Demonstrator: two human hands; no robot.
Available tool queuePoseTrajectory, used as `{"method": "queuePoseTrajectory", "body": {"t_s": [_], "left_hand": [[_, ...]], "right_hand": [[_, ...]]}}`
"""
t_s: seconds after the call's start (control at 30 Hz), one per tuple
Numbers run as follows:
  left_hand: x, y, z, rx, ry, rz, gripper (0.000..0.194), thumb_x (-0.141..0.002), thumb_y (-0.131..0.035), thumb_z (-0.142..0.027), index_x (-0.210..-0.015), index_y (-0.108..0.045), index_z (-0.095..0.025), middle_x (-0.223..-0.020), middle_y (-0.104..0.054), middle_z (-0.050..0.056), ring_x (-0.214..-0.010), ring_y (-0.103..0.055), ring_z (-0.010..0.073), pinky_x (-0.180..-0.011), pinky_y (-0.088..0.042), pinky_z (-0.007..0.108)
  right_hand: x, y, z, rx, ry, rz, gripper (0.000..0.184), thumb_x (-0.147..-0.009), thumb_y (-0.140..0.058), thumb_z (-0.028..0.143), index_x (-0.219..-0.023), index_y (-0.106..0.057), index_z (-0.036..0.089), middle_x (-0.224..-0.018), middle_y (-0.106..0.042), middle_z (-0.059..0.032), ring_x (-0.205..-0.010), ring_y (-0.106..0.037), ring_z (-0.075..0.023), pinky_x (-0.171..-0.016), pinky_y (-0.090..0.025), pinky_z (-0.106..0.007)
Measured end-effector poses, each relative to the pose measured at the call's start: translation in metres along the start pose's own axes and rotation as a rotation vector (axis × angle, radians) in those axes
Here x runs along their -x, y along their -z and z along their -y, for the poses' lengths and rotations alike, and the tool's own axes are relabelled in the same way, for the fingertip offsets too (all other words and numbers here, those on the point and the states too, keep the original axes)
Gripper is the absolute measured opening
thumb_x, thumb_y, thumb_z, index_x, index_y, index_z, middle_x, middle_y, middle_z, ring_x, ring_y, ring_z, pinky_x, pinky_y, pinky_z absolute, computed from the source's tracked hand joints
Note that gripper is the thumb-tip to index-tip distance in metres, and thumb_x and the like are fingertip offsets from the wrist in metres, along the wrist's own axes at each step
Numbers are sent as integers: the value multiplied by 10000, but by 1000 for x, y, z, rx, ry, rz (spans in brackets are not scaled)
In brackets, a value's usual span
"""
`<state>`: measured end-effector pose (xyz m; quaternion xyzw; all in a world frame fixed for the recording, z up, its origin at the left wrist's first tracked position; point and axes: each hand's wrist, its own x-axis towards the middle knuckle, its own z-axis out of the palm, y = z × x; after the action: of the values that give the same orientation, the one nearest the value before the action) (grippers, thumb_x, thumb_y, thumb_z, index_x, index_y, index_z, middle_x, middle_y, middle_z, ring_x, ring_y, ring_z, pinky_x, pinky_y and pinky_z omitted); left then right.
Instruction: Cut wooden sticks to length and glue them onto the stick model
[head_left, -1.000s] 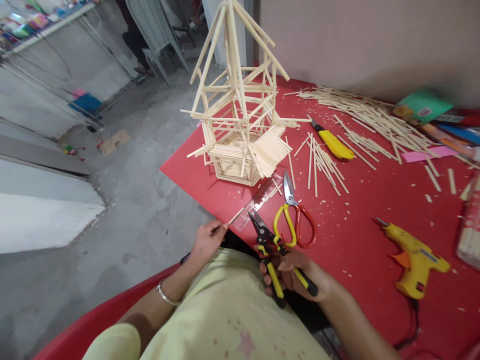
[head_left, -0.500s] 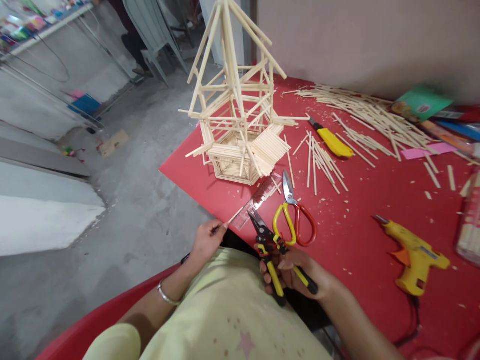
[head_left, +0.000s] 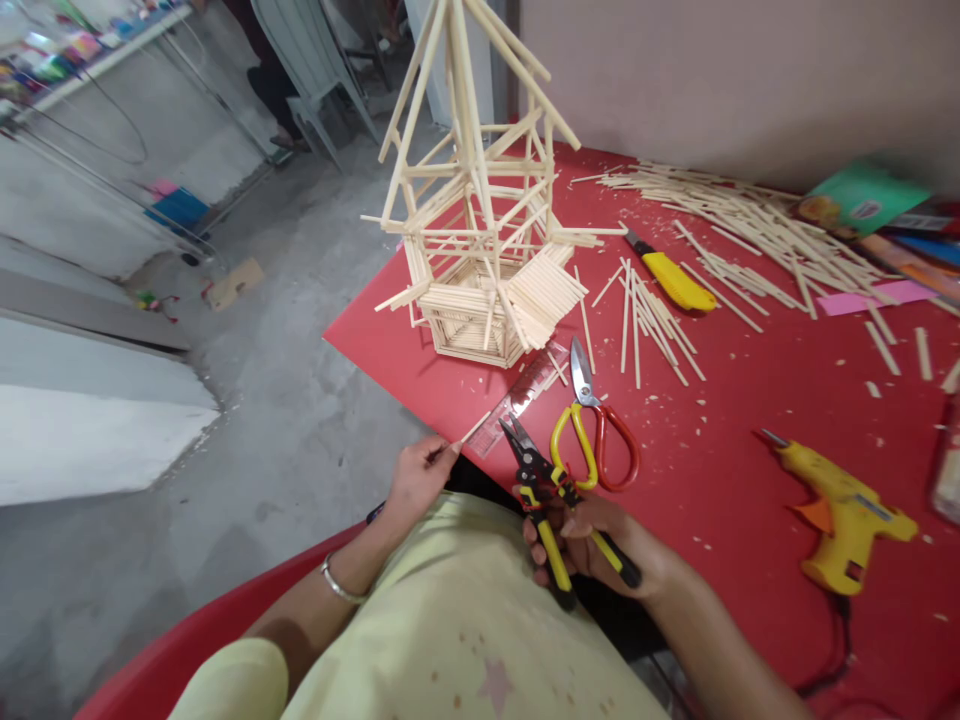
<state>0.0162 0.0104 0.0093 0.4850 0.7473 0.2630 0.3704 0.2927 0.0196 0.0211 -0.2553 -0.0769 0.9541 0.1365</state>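
My left hand pinches the near end of a thin wooden stick at the table edge. The stick points away from me, alongside a clear ruler lying flat. In my right hand are black and yellow cutting pliers, their handles spread and jaws apart, the tips over the ruler's near end. Beyond stands a house-like frame of wooden sticks with a tall pointed top. Scissors with one yellow and one red handle lie just right of the pliers.
On the red table rest a yellow glue gun with a cord, a yellow utility knife, loose sticks and a green packet. Grey floor lies to the left. A person's leg shows near a grey chair.
The whole view has shifted slightly, so the table things sit a little farther right. Both hands keep the same hold on the stick and the pliers.
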Motion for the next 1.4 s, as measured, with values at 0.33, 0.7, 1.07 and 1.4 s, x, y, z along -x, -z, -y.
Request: {"method": "queuePoseTrajectory", "body": {"t_s": [0.33,0.7,1.07,1.4], "left_hand": [[1,-1,-5,0,9,-7,455,-870,-552,-525,-562,-525,-191,-505,-489,-27,-508,-429,116,-513,-296,249],[2,-3,5,-25,-23,-21,447,-897,-538,-515,-591,-538,-190,-514,-477,-33,-506,-421,112,-513,-290,249],[8,6,-10,20,-8,-83,431,-881,-585,-518,-620,-596,-177,-518,-474,-32,-516,-415,107,-506,-302,244],[8,1,-73,278,-121,92,457,-878,-618,-524,-612,-604,-153,-511,-435,-39,-499,-358,80,-481,-274,218]], "right_hand": [[-1,1,-1,2,28,-6,373,-680,-591,171,-1046,-660,151,-978,-703,-121,-807,-665,-225,-787,-556,-457],[0,-1,-1,5,24,2,404,-686,-600,175,-1086,-655,158,-983,-707,-117,-812,-670,-214,-788,-560,-428],[7,-6,-5,144,83,-96,453,-648,-631,214,-1098,-649,163,-936,-702,-98,-836,-659,-241,-775,-537,-420],[46,-40,-20,1375,392,-736,855,-719,-524,154,-1553,-340,204,-1592,-372,-121,-1476,-337,-311,-1209,-262,-536]]}}
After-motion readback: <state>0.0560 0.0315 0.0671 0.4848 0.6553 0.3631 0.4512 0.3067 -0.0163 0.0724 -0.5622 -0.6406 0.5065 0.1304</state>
